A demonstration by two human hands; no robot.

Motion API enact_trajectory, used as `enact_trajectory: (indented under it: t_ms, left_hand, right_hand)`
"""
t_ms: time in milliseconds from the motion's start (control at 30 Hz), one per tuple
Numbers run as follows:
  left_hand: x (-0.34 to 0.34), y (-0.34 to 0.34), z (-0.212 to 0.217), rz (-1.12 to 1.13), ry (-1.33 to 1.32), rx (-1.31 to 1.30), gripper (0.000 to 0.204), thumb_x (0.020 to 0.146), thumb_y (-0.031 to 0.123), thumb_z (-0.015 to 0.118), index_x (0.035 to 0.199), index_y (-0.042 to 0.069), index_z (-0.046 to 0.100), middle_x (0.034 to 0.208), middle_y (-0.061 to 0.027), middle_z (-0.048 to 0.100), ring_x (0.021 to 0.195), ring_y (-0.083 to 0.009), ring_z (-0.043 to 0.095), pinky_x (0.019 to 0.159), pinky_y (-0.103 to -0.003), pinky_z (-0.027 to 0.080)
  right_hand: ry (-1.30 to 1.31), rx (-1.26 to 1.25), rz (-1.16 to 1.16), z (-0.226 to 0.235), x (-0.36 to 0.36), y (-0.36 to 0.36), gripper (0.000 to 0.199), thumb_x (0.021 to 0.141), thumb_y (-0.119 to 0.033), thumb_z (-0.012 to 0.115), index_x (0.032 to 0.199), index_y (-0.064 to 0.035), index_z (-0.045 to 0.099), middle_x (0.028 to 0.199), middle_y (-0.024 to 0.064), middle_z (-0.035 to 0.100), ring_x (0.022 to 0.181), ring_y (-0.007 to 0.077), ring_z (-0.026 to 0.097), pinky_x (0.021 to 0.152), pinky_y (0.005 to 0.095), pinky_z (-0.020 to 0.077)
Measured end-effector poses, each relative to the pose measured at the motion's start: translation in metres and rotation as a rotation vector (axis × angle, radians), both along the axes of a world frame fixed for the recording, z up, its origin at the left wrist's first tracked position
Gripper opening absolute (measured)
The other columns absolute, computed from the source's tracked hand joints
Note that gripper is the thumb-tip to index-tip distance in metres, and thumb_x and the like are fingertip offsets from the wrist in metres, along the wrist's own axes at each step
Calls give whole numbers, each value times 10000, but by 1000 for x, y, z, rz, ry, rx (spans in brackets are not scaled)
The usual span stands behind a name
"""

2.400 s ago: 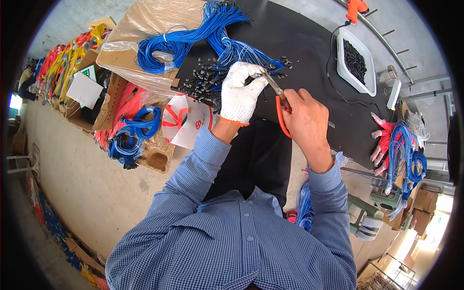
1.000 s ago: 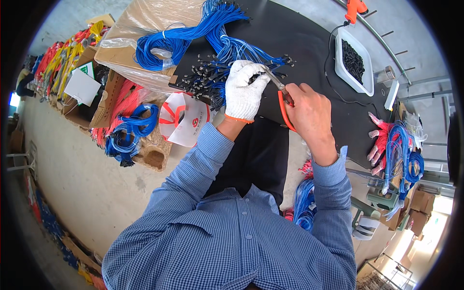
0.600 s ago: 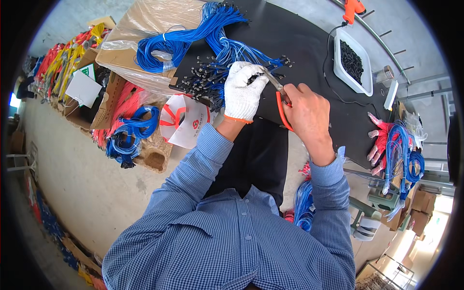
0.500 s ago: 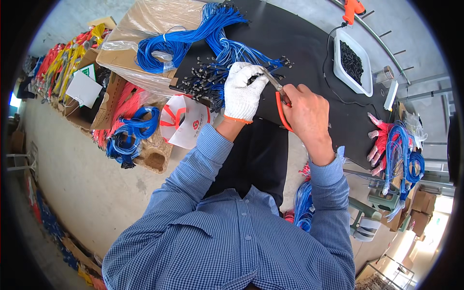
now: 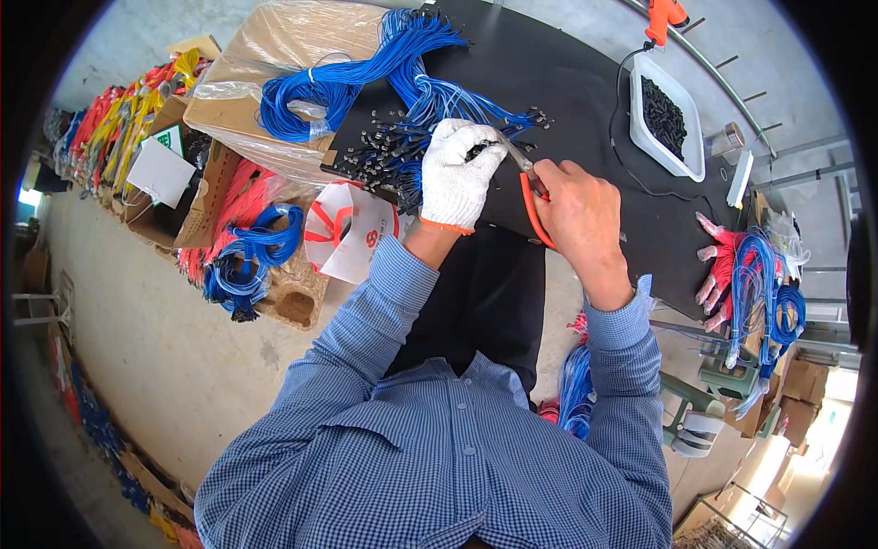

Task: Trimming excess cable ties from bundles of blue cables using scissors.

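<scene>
My left hand (image 5: 455,174), in a white knit glove, is closed around small black pieces (image 5: 477,150) that show between thumb and fingers; their exact kind is hard to make out. My bare right hand (image 5: 578,209) grips long-nosed pliers (image 5: 534,203) by the orange handles. The metal jaws reach to the tips of the gloved fingers, and what lies between them is hidden. Just beyond the glove spreads a bundle of blue wires (image 5: 430,96) with blue and pale strands. Many dark and metallic wire ends (image 5: 389,151) fan out beside the glove on the left.
The black table (image 5: 558,82) carries a white tray (image 5: 697,165) of small black parts at the far right. An orange heat gun (image 5: 668,16) hangs behind it, its cord on the table. Cartons (image 5: 206,206), a white bag (image 5: 352,261) and red and blue wire bundles flank both sides.
</scene>
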State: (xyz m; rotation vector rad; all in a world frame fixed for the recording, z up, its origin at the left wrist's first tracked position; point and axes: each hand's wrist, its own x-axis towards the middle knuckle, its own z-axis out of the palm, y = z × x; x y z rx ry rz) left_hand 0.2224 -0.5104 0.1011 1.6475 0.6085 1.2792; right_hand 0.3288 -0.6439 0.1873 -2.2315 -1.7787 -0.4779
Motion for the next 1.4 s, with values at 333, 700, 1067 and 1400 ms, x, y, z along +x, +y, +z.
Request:
enact_trajectory:
  t_ms: [333, 700, 1067, 1400]
  left_hand:
    - [-1, -2, 7, 34, 13, 25, 154, 812, 47, 791, 964, 45, 766, 988, -108, 668, 931, -260, 663, 839, -347, 534]
    - [2, -3, 4, 75, -36, 58, 171, 810, 10, 755, 978, 44, 750, 997, -110, 670, 944, -276, 662, 846, -360, 538]
    - [0, -6, 7, 66, 10, 73, 188, 813, 27, 778, 995, 37, 735, 1019, -109, 666, 942, -268, 660, 837, -358, 539]
    - [-16, -20, 3, -9, 32, -110, 648, 859, -58, 747, 1456, 45, 518, 1319, -98, 589, 874, -114, 623, 785, -262, 548]
  right_hand:
    - [260, 129, -10, -12, -7, -10, 181, 803, -114, 792, 954, -82, 696, 766, 98, 665, 643, 315, 665, 569, 412, 509]
    - [136, 103, -112, -25, -26, -4, 175, 822, -118, 789, 975, -101, 704, 764, 91, 644, 639, 320, 666, 567, 408, 525]
    - [568, 378, -55, -47, -30, -14, 180, 863, -77, 783, 1022, -33, 711, 775, 102, 675, 628, 194, 678, 600, 312, 526]
    - [890, 443, -189, -82, -10, -40, 163, 926, -62, 736, 1068, 12, 703, 770, 51, 691, 673, 78, 613, 661, 254, 510]
